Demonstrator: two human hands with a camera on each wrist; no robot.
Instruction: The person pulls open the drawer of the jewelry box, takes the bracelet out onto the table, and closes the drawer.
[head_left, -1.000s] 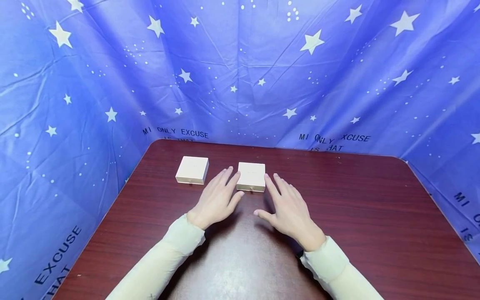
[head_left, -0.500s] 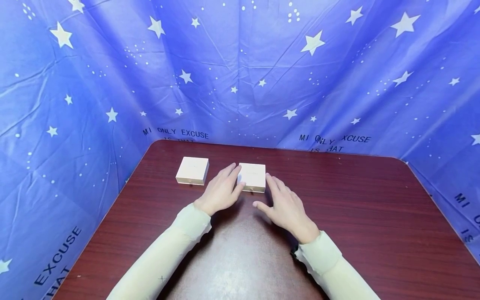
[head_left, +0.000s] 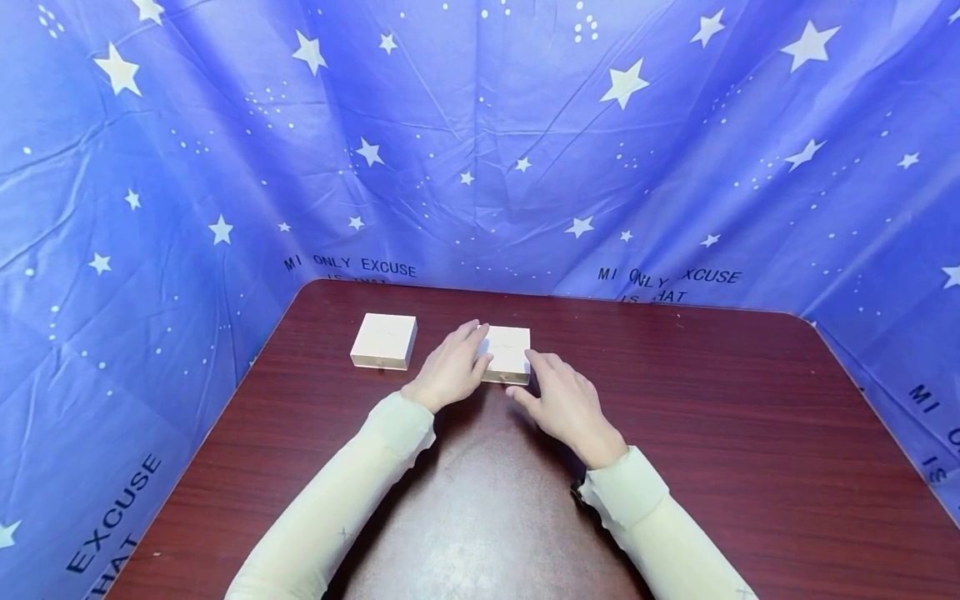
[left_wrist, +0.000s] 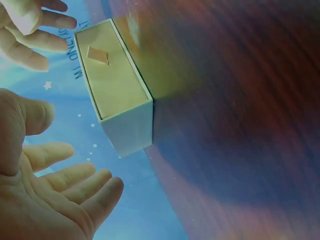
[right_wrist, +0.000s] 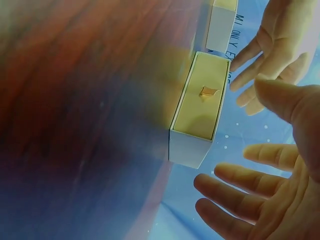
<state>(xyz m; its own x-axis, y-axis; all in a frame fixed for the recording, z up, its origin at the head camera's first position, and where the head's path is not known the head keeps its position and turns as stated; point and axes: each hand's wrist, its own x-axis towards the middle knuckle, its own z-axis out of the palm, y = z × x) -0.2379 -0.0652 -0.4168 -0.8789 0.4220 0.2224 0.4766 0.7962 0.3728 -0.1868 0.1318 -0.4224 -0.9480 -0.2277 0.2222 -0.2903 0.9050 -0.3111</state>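
A small white drawer box lies flat towards the table's far side, with a short tan pull tab on its front face. My left hand is at its left side, overlapping that edge in the head view, with fingers fairly straight. At its right side is my right hand, fingers extended and loosely bent, thumb apart. Neither hand grips the box; whether fingertips touch it I cannot tell. A similar white box sits to the left, apart from the first one.
The dark red wooden table has rounded far corners. Blue curtains with white stars and black lettering hang behind it and along both sides. Light-coloured sleeves cover both forearms.
My left hand has moved right and forward, over the box's left edge. The right hand has moved slightly left and forward, its thumb closer to the box. Both boxes stay put.
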